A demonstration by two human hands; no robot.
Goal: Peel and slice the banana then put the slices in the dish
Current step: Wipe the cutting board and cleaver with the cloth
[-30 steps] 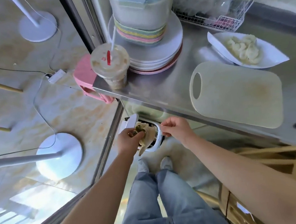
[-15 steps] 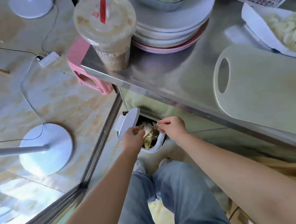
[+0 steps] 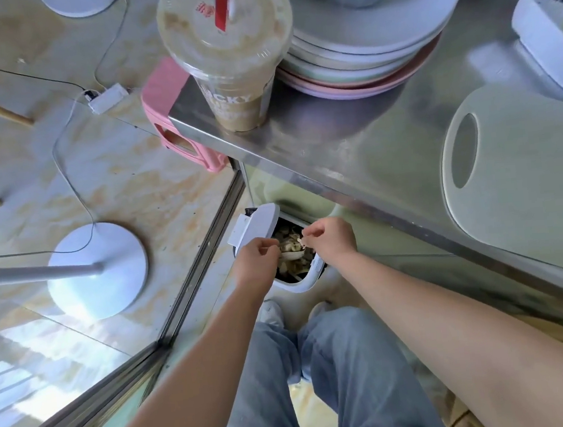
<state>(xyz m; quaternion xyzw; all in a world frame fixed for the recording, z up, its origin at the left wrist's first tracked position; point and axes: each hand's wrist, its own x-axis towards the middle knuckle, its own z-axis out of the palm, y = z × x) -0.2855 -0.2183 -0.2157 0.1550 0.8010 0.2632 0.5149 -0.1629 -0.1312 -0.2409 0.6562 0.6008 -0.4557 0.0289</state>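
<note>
Disposing of banana peel point(image 3: 293, 263) in the open bin point(image 3: 309, 280), seemingly, with left hand point(image 3: 260, 260) curled and right hand point(image 3: 332, 239) pinched at the fingertips (cannot tell whether either holds a scrap). Next, likely, straightening up toward cutting board point(image 3: 527, 172) and dish point(image 3: 545, 43), half seen at far right.

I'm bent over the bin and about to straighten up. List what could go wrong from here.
The drink cup stands at the very corner of the steel table, above the left hand and right hand; rising carelessly might knock it off. The bin looks heaped with peel scraps, so some could spill or block its lid.
</note>
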